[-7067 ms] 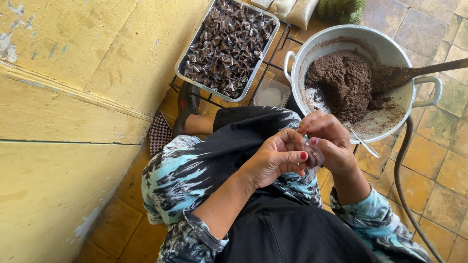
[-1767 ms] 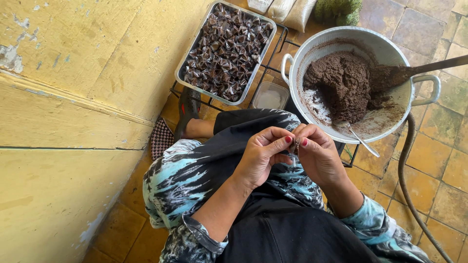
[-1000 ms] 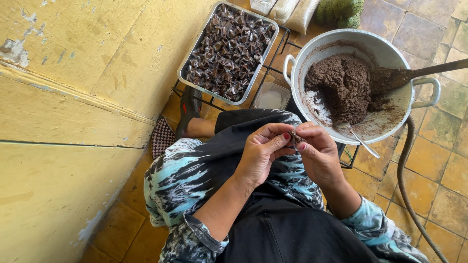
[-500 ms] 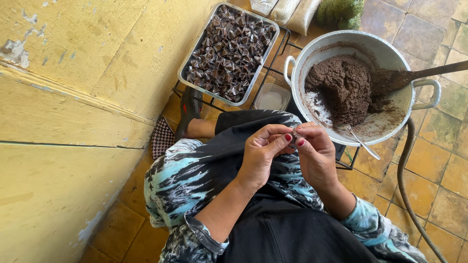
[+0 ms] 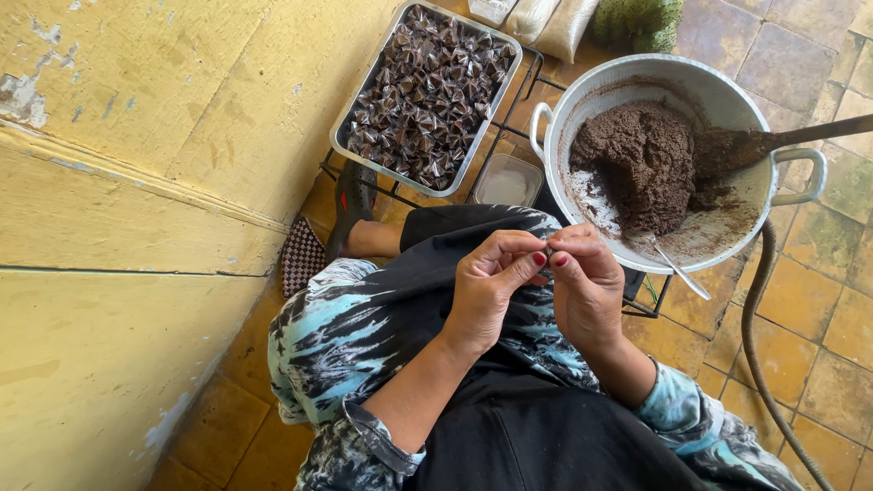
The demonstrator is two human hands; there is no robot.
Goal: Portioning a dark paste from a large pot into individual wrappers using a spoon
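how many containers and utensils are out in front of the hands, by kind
Metal tray of dark folded wraps: 1
Big metal pot of brown paste: 1
Small square container: 1
Wooden spoon in the pot: 1
Metal spoon on the pot's rim: 1
Total: 5
The left hand and right hand pinch one small wrap between them.

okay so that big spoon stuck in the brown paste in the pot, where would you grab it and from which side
Probably by the bare handle end of the spoon, from the right side of the pot. Its bowl is buried in the paste, and the handle sticks out past the rim there.
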